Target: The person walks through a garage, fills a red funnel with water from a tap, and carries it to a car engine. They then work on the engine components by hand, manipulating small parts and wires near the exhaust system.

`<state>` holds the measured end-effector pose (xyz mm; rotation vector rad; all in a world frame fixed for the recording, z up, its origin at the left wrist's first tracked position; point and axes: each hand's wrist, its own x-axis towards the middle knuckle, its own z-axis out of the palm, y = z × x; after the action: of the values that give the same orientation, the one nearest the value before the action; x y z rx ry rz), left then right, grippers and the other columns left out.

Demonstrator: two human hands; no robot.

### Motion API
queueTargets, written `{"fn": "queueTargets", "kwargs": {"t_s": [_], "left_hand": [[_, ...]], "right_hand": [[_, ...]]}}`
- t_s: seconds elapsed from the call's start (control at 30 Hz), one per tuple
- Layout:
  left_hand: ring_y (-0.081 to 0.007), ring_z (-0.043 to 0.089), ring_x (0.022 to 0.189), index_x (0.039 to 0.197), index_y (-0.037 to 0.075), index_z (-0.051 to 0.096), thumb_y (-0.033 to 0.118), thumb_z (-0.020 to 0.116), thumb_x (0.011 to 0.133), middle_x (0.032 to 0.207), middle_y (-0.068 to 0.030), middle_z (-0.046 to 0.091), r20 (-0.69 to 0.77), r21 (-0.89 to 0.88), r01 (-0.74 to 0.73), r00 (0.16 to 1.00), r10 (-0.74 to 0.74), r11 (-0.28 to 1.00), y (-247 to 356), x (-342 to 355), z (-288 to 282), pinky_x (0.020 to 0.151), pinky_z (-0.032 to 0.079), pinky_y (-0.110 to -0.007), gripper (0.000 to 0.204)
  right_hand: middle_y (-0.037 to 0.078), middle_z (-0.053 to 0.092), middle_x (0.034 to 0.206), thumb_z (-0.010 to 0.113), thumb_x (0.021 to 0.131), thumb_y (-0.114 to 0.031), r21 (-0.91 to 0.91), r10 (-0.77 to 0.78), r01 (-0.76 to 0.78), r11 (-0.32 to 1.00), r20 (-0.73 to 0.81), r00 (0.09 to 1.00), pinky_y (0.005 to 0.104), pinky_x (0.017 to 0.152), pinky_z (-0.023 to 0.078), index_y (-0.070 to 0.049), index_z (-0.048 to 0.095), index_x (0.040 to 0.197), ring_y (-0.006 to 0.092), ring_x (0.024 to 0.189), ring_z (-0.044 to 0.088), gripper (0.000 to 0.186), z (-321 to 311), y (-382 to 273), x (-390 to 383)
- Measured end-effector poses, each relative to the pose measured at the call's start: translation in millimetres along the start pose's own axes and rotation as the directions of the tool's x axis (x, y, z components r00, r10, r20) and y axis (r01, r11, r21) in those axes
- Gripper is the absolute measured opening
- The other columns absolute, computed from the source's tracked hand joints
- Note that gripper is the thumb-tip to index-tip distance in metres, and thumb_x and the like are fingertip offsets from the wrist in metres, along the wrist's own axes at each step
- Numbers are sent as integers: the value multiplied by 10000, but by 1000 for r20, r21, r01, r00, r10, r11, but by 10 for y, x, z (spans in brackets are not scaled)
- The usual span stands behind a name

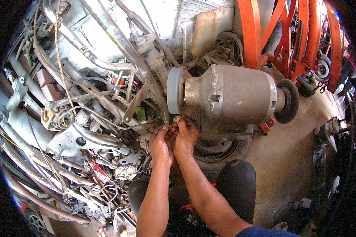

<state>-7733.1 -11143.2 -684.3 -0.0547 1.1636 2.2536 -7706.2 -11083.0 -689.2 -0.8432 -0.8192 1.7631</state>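
Observation:
A bench grinder with a worn brown motor housing point(245, 94) stands in front of me. On its left end sits a grey grinding wheel point(174, 91), on its right end a dark round wire wheel point(287, 102). Just below the grinding wheel's lower edge, my left hand point(161, 144) and my right hand point(185, 136) come together, touching. The fingers of both are closed in a pinch. Whatever lies between them is too small or hidden to name. My right fingertips reach up close to the wheel's rim; whether they or a held piece touch it, I cannot tell.
A tyre on a wheel rim point(217, 152) lies under the grinder. Heaped metal scrap, pipes and a grey bracket point(81, 140) crowd the left side. Orange metal frames point(251, 35) rise at the back right, above the concrete floor point(283, 166). My dark-clothed knees flank my forearms.

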Motion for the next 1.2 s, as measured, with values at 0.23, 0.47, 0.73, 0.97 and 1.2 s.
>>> {"fn": "queueTargets", "kwargs": {"t_s": [0.23, 0.47, 0.73, 0.97, 1.2], "left_hand": [[-234, 667, 846, 986, 44, 667, 128, 694, 869, 934, -85, 701, 24, -15, -2, 1000, 2, 1000, 33, -42, 53, 816, 540, -360, 147], [-209, 666, 837, 997, 5, 610, 88, 642, 924, 916, -107, 673, 0, -21, -21, 1000, 21, 1000, 84, -123, 154, 793, 561, -336, 116], [-210, 664, 831, 995, 17, 634, 99, 662, 909, 915, -88, 681, 17, -27, 6, 1000, -5, 1000, 70, -74, 58, 793, 552, -337, 123], [-192, 658, 864, 1033, 18, 696, 102, 708, 882, 981, -70, 709, 20, 184, -94, 996, 92, 978, 103, -90, 106, 816, 529, -317, 174], [-162, 653, 899, 1036, 13, 736, 56, 736, 872, 993, -66, 725, 86, 389, -283, 959, 271, 877, 121, -207, 244, 844, 516, -302, 170]], "right_hand": [[75, 680, 822, 648, 887, -184, -16, 2, -2, 1000, -3, 1000, 359, 707, 474, 11, 672, 876, 200, 746, 594, 196, -49, 75, 24], [63, 701, 882, 664, 902, -162, 102, -27, 29, 994, -23, 999, 317, 767, 485, 8, 699, 951, 164, 804, 610, 181, -30, 58, 1], [53, 706, 881, 663, 903, -150, 44, 8, -9, 999, 17, 1000, 307, 742, 502, -2, 705, 954, 159, 793, 627, 162, -17, 43, -20], [79, 712, 964, 664, 910, -175, 100, 54, -67, 993, 127, 990, 324, 820, 499, 0, 698, 1020, 186, 883, 636, 209, -126, 165, -24], [95, 719, 1044, 702, 906, -191, 52, -6, -3, 999, 160, 987, 328, 897, 496, -3, 704, 1099, 194, 967, 638, 270, -274, 198, 38]]}}
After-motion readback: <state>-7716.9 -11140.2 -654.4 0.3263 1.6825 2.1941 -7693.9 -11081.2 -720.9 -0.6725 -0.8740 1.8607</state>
